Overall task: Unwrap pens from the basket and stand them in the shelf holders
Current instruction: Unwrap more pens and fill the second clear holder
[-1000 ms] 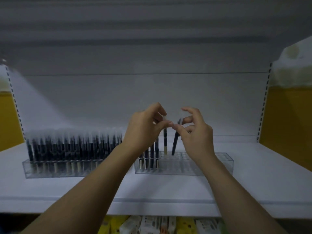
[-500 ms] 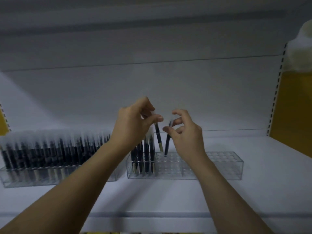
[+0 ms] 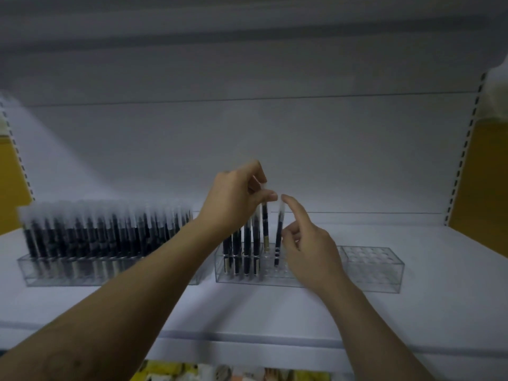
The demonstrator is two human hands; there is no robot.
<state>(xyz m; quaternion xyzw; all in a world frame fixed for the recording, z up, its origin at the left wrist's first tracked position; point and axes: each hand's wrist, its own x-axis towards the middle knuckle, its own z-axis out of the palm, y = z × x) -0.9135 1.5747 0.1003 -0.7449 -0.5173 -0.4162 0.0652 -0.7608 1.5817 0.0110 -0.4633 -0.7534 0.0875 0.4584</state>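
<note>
hands at the right holder

left hand [image 3: 233,200]: thumb and index finger pinch the top of the held pen [image 3: 265,226]. the other fingers are curled above it. this pen is upright, with its gold lower end down at the top of the right holder [image 3: 371,268].

right hand [image 3: 310,248]: holds nothing. the index finger is straight and points up, just beside the clear cap of the free pen [image 3: 278,237]; contact cannot be told. the remaining fingers are loosely bent.

free pen: stands in the right holder, slightly tilted, just right of the held pen.

standing pens [image 3: 246,243]: a small group fills the left end of the right holder; the other sockets show no pens.

left holder [image 3: 68,273]: packed with dark pens [image 3: 96,235]. both holders sit side by side on the white shelf [image 3: 439,306].
</note>
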